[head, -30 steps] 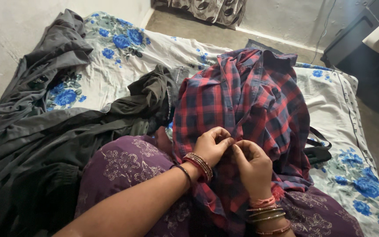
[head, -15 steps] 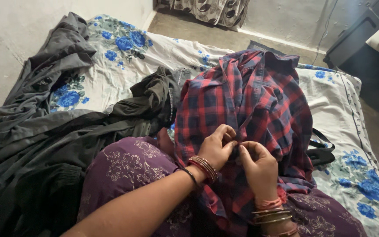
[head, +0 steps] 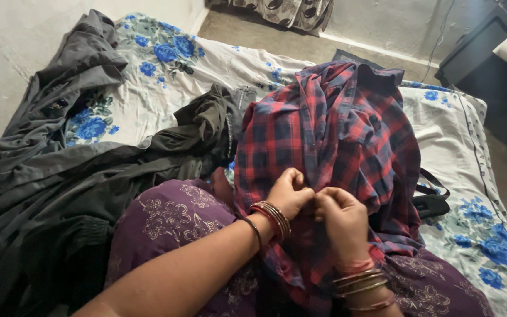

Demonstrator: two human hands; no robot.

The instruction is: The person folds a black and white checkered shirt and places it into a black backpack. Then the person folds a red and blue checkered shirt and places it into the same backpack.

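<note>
With the left hand and right hand both pinched shut on the front edge of the red-and-blue checked shirt draped over the lap just beyond them, the bunched cloth could slip from the fingertips.

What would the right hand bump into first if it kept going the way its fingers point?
Most likely the left hand: the right hand points leftward at it, fingertips almost meeting on the plaid shirt they pinch. Depth is hard to judge.
</note>
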